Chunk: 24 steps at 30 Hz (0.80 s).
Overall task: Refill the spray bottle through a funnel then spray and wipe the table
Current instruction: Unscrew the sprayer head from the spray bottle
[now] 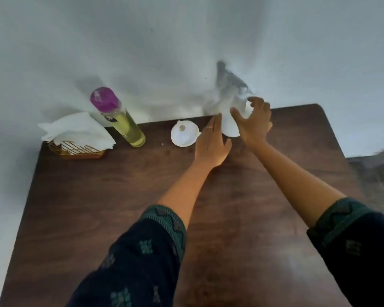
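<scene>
Up close at the table's [142, 196] far edge: right hand [254, 120] curled around the white spray bottle [231, 127], left hand [212, 144] laid against its side with straight fingers; white funnel [184, 134] just left, then yellow refill bottle [120, 118], napkin holder [75, 149] beyond
</scene>
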{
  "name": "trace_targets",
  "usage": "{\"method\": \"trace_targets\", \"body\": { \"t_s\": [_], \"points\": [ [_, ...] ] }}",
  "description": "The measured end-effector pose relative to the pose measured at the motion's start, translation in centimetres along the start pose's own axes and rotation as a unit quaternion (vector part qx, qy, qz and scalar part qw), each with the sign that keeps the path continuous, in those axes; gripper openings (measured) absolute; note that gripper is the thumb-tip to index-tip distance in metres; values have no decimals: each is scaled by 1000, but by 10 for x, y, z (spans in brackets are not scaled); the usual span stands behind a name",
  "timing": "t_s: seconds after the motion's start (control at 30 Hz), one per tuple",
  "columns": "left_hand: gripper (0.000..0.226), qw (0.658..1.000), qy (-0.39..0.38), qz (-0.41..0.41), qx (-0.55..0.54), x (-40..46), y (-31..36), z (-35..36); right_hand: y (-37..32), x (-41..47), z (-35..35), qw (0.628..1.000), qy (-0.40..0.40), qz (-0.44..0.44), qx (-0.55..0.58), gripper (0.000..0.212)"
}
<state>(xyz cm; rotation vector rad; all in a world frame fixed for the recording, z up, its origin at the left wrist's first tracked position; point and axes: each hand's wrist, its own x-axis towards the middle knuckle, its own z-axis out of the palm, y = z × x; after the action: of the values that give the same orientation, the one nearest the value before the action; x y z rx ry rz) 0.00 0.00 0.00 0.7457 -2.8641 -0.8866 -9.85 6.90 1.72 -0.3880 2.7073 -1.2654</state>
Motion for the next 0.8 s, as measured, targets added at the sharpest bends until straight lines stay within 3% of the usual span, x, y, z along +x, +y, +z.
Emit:
{"method": "trace_targets", "body": {
  "t_s": [0.37, 0.8],
  "points": [
    [81, 1000, 4, 30, -1, 26, -2, 7, 1, 6, 1, 997, 7, -66, -25, 48],
    [68, 993, 94, 65, -6, -113, 6, -51, -34, -119, -45, 988, -51, -146, 12, 43]
  ]
}}
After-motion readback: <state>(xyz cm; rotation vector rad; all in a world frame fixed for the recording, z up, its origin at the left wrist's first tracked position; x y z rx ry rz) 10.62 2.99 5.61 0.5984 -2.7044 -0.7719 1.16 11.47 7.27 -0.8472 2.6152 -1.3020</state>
